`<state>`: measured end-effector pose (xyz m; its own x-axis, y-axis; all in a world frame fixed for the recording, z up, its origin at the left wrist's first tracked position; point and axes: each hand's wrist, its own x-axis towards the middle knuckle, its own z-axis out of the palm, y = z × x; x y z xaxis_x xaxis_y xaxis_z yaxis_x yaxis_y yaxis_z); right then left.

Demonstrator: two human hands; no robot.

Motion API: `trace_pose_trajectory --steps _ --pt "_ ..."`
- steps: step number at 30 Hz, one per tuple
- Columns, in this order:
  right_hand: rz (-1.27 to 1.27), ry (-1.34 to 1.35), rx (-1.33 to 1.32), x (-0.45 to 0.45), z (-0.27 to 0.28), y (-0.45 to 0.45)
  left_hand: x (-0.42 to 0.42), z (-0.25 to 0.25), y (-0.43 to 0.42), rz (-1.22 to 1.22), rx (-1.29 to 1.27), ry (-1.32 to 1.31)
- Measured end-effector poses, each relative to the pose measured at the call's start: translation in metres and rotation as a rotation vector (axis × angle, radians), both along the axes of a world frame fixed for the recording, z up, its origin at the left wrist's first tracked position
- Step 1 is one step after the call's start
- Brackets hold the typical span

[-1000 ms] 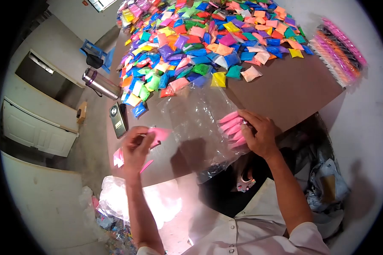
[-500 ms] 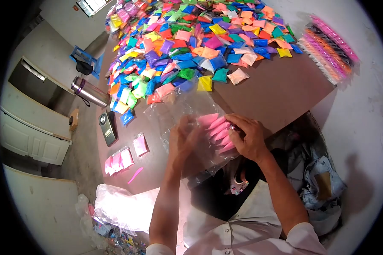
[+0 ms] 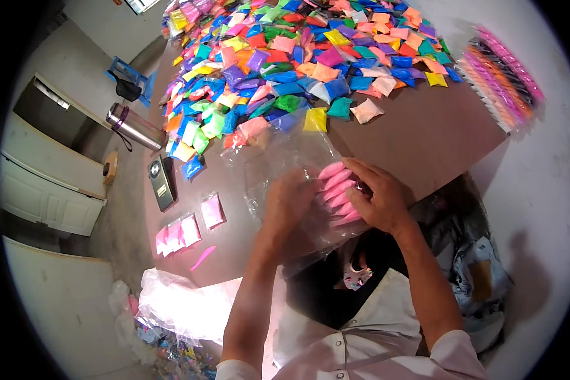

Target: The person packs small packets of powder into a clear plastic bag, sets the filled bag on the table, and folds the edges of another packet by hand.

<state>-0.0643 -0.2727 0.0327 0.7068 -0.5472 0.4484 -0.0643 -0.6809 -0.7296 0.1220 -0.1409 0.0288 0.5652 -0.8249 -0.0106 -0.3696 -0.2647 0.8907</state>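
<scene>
- Gripping a row of pink packets [image 3: 337, 193] in the right hand [image 3: 381, 197], at the near middle of the table [image 3: 418, 145].
- Holding the left hand [image 3: 288, 202] at or just beside the row's left end; too blurred to tell whether closed on anything.
- Set at a clear bag [image 3: 291, 152], inside or against it; cannot tell which.
- Seemingly partway along: done with gathering this row, but not with the pink group [image 3: 178, 235] and lone packet [image 3: 213, 211], lying apart at near left.
- Not touching the multicoloured heap [image 3: 285, 76] at the far side, either.
</scene>
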Motion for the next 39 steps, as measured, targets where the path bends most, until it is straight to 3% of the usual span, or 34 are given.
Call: trace_pose_trajectory --steps 1,3,7,9,11,13,18,27,35,37,39 --pt "-0.01 0.003 -0.05 0.0 0.0 0.0 0.0 0.006 0.002 0.003 0.021 0.015" --pt "-0.009 -0.007 -0.037 -0.001 -0.003 0.0 0.002 0.019 0.018 -0.03 -0.161 -0.276" --pt "0.001 -0.021 -0.02 -0.003 -0.008 -0.002 0.034 0.012 0.063 0.059 -0.189 -0.173" --pt "-0.002 -0.036 -0.024 -0.002 -0.009 -0.001 0.03 0.024 0.081 0.095 -0.076 -0.504" --pt "-0.005 -0.054 -0.037 -0.001 -0.007 -0.002 0.019 0.026 0.091 0.123 -0.002 -0.419" --pt "-0.004 -0.035 0.017 -0.003 -0.006 0.001 0.013 0.023 0.094 0.035 -0.069 -0.671" --pt "-0.005 -0.052 -0.018 -0.002 -0.008 0.001 -0.023 0.04 0.079 -0.145 0.15 -0.802" --pt "-0.013 -0.037 -0.018 -0.003 -0.009 0.0 -0.02 0.059 0.082 -0.257 0.011 -0.785" --pt "-0.011 -0.032 -0.03 -0.003 -0.007 0.001 -0.015 0.049 0.079 -0.212 0.058 -0.748" --pt "-0.006 -0.03 0.072 -0.003 -0.002 0.004 -0.009 0.046 0.083 -0.2 0.072 -0.697" --pt "-0.008 -0.046 0.031 -0.002 -0.006 0.002 -0.007 0.045 0.085 -0.253 -0.011 -0.711"
